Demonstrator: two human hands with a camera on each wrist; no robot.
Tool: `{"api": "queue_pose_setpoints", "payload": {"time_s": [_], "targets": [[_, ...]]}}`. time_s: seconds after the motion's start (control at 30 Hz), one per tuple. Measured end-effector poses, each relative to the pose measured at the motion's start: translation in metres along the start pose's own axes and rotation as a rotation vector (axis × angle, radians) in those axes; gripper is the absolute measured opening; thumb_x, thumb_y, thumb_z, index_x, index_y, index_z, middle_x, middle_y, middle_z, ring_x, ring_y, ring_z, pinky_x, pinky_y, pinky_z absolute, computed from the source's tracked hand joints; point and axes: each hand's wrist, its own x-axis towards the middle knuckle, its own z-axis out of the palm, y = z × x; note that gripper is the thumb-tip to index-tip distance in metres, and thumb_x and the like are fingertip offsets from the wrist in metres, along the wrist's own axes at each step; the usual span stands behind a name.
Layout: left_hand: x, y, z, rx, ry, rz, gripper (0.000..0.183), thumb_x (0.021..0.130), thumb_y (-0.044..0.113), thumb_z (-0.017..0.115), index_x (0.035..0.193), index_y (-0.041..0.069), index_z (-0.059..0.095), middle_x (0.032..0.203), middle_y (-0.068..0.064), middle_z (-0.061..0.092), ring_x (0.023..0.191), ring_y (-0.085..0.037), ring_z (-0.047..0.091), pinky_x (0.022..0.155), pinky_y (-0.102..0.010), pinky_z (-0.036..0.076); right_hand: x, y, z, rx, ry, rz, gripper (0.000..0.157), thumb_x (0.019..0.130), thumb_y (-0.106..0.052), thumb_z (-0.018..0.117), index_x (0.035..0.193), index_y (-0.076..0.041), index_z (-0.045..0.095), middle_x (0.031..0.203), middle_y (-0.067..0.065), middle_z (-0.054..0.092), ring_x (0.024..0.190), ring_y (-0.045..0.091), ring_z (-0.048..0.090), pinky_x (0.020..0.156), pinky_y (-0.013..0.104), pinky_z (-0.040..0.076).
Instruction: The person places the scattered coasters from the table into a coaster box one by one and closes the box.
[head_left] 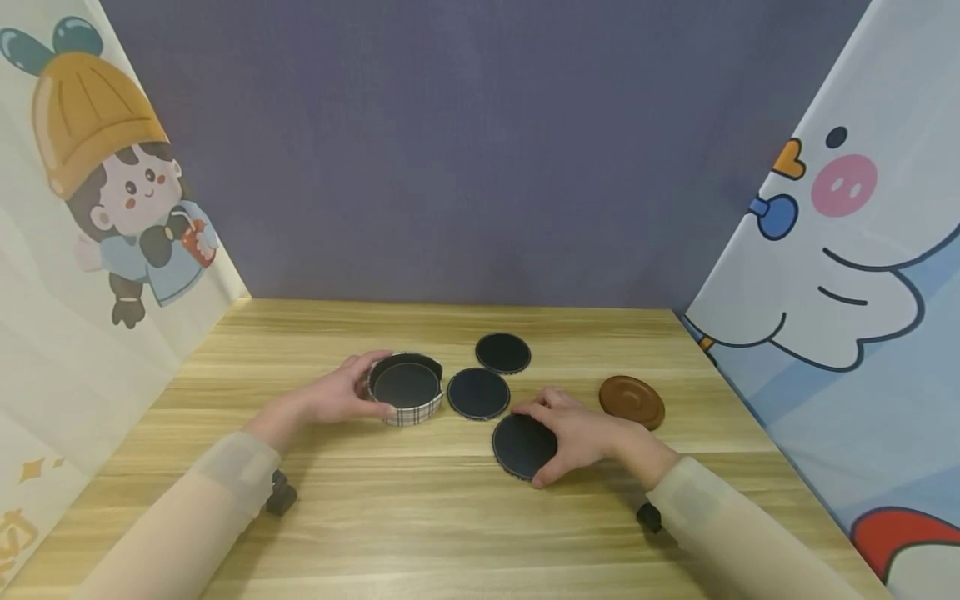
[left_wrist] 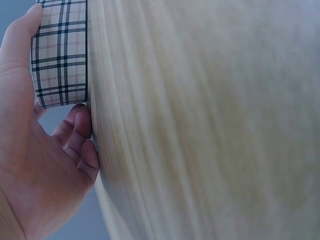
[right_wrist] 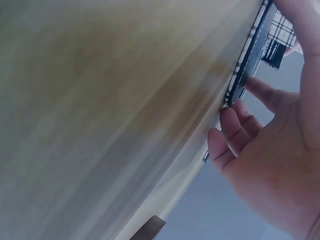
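A round coaster holder (head_left: 414, 415) with a plaid outer wall and dark inside stands on the table at left of centre. My left hand (head_left: 337, 396) grips its left side, thumb at the near wall; the plaid wall of the holder (left_wrist: 62, 55) shows large in the left wrist view. To the right, my right hand (head_left: 581, 433) holds a round black coaster (head_left: 517, 446) by its edge, thumb at the near rim and fingers at the far rim. In the right wrist view the coaster (right_wrist: 250, 57) appears edge-on, with a checked border, close over the wood.
Two more black coasters lie behind, one in the middle (head_left: 478, 393) and one farther back (head_left: 503, 353). A brown oval dish (head_left: 632, 402) sits beyond my right wrist. The wooden table (head_left: 420, 533) ends at a grey back wall (head_left: 465, 167), with printed panels on both sides.
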Motion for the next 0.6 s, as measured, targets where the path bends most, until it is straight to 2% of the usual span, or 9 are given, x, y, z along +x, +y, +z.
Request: {"api": "queue_pose_setpoints", "payload": {"time_s": [0.27,0.6], "targets": [[0.0016,-0.0010,0.0001,-0.006,0.001,0.000,0.115,0.088,0.047,0.093,0.174,0.019,0.023,0.155,-0.030,0.040,0.134,-0.045,0.061,0.120,-0.069,0.047,0.0009,-0.0004,0.0030,-0.032,0.025,0.003,0.109,0.070,-0.061,0.096,0.162,-0.024,0.050,0.139,0.001,0.046,0.124,0.020,0.047,0.101,0.042,0.053],[0.0024,-0.0024,0.0004,0.000,-0.004,-0.005,0.115,0.088,0.050,0.092,0.175,0.020,0.022,0.156,-0.030,0.040,0.135,-0.046,0.059,0.120,-0.070,0.046,-0.0005,-0.0032,0.0016,-0.038,0.041,-0.028,0.105,0.070,-0.055,0.096,0.157,-0.018,0.052,0.146,0.005,0.048,0.127,0.022,0.048,0.103,0.043,0.053]]}}
